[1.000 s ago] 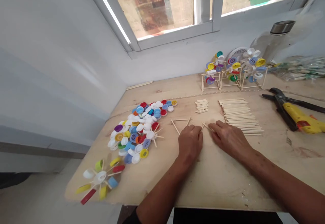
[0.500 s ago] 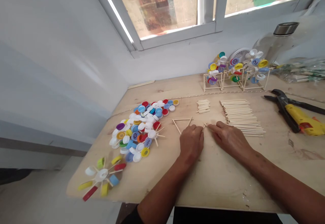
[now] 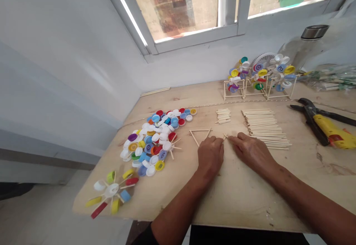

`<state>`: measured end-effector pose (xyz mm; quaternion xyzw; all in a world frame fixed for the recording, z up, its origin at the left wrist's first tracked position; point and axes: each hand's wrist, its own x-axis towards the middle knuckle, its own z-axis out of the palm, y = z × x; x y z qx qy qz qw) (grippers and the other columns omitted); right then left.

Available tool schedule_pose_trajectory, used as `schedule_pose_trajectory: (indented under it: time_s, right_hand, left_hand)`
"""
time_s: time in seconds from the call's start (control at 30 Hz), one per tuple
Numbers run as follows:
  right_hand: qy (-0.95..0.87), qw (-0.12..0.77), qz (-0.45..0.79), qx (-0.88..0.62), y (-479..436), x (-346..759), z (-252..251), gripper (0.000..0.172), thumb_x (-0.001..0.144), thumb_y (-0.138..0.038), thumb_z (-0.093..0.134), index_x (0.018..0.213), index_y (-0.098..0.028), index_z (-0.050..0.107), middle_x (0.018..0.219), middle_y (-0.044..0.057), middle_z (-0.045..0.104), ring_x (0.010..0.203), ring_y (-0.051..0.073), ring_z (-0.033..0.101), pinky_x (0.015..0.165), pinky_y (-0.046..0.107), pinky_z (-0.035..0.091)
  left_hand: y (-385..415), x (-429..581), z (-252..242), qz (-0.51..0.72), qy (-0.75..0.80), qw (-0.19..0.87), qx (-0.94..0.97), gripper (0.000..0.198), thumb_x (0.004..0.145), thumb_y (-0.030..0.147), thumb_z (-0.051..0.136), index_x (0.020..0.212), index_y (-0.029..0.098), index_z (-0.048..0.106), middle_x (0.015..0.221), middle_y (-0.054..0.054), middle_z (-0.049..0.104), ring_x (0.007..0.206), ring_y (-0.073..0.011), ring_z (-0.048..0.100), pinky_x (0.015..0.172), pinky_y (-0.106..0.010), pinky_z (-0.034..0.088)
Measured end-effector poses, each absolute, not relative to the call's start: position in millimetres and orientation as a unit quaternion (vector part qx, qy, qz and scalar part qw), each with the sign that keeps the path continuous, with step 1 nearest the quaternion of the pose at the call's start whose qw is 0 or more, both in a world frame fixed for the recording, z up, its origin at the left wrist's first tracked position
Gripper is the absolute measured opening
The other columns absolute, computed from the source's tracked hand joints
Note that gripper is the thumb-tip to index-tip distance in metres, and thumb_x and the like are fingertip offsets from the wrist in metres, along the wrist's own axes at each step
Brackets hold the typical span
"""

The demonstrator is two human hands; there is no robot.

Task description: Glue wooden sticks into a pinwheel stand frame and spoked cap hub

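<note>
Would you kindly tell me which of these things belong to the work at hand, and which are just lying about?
At work: left hand, right hand, short stick between them, stick triangle, small stick bundle, large stick stack.

Lying about: bottle-cap pile, cap wheel, cap-wheel frames, pliers, glass jar.

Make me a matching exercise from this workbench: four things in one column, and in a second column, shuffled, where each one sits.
Things:
1. large stack of wooden sticks
2. heap of bottle caps
3. yellow-handled pliers
4. stick triangle

Places:
A. right end of the wooden board
B. just beyond the left hand
C. left of both hands
D. just beyond the right hand

Pairs: 1-D, 2-C, 3-A, 4-B.
</note>
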<state>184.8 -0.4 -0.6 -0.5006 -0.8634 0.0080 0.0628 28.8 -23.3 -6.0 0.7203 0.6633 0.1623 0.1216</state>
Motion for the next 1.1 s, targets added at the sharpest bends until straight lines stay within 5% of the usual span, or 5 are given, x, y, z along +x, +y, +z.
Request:
schedule_pose_trajectory:
  time_s: [0.47,0.77,1.1]
  right_hand:
    - [-0.855,0.059,0.024,-0.514,-1.9,184.3,0.4,0.030,0.090,-0.022,0.038,0.111,-0.028,0.060,0.083,0.002,0.062,0.065,0.013,0.058,0.049,0.024,0.023]
    - [-0.825,0.201,0.003,-0.528,5.7,197.0,-1.6,0.028,0.086,-0.024,0.041,0.097,-0.022,0.067,0.087,0.003,0.069,0.067,0.014,0.062,0.054,0.025,0.036]
    - [-0.785,0.315,0.021,-0.532,18.1,210.2,2.2,0.027,0.087,-0.031,0.043,0.083,-0.021,0.068,0.085,0.004,0.072,0.068,0.017,0.065,0.057,0.026,0.040]
  left_hand:
    - [-25.2,29.6,-4.6,0.164,0.672,0.119,0.712,0.018,0.083,0.016,0.052,0.091,0.022,0.067,0.086,-0.003,0.067,0.087,-0.0178,0.059,0.077,-0.028,0.042]
    - [-24.2,23.0,1.0,0.206,0.672,0.153,0.695,0.023,0.081,0.019,0.055,0.100,0.020,0.067,0.084,-0.004,0.069,0.079,-0.0175,0.061,0.076,-0.028,0.044]
    - [-16.3,12.5,-1.0,0.311,0.653,0.172,0.669,0.019,0.082,0.016,0.051,0.087,0.018,0.070,0.081,-0.003,0.071,0.069,-0.0141,0.061,0.067,-0.024,0.044]
